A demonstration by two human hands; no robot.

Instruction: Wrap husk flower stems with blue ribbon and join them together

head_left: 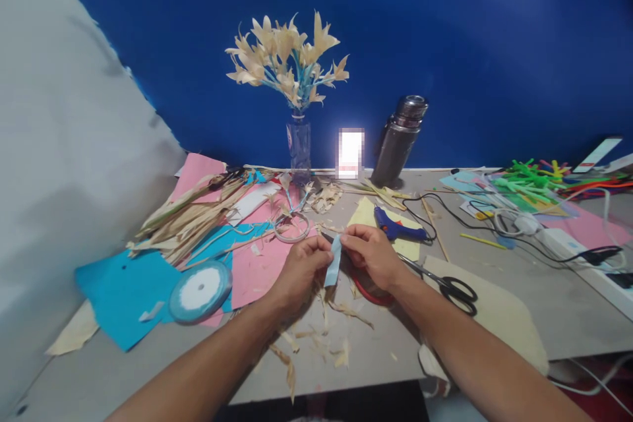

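Between my hands is a short strip of light blue ribbon [333, 265], its lower end hanging free above the table. My left hand [307, 265] pinches its left edge near the top. The fingers of my right hand [370, 252] close on its upper right edge. Red-handled scissors [368, 291] lie on the table partly under my right hand. Just beyond my hands is a ring-shaped roll [291, 227]. To the left, a spool of light blue ribbon [200, 291] lies on blue and pink sheets. Scraps of dry husk [341, 313] are scattered below my hands.
Husk flowers [289, 56] stand in a clear bottle [299, 148] at the back, near a dark flask [399, 142]. A blue glue gun [399, 225] and black scissors [452, 289] lie right. Dry husks [198, 211] are piled left. Cables and a power strip [583, 270] occupy the far right.
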